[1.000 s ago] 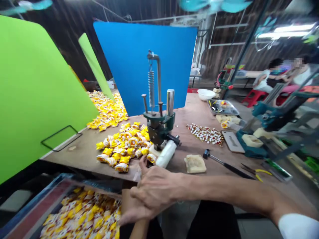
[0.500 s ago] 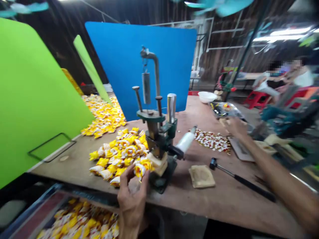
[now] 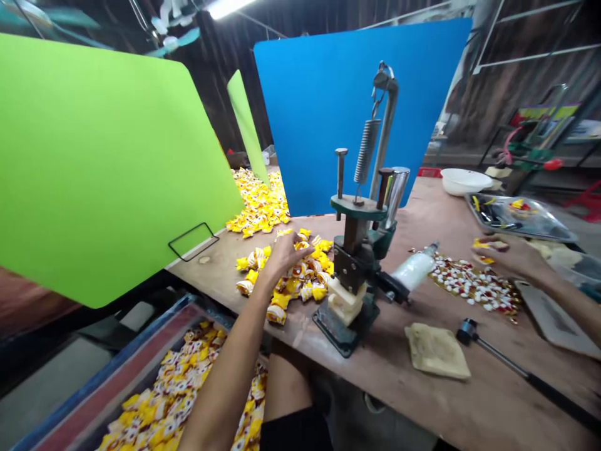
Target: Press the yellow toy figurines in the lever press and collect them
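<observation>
Workbench (image 3: 493, 401) of bare wood, green panel (image 3: 107, 163) and blue panel (image 3: 328, 106) behind. Your left hand (image 3: 288, 254) is spread open, fingers resting on the heap of yellow wrappers (image 3: 293, 282), with no clear grip. Hand press (image 3: 354, 269) stands just right of that hand. Your right hand (image 3: 504, 250) is half curled above the red-and-white pieces (image 3: 474, 285), small yellow bits (image 3: 482, 243) at its fingertips; whether it grips them, you cannot tell. Tray (image 3: 521, 216) lies just beyond it.

Your ceiling tube (image 3: 225, 6) gives bright light, with faint shadow under your left hand (image 3: 286, 254); the frame edges bow, and the right end of the tabletop (image 3: 422, 413) looks perhaps slightly soft.
</observation>
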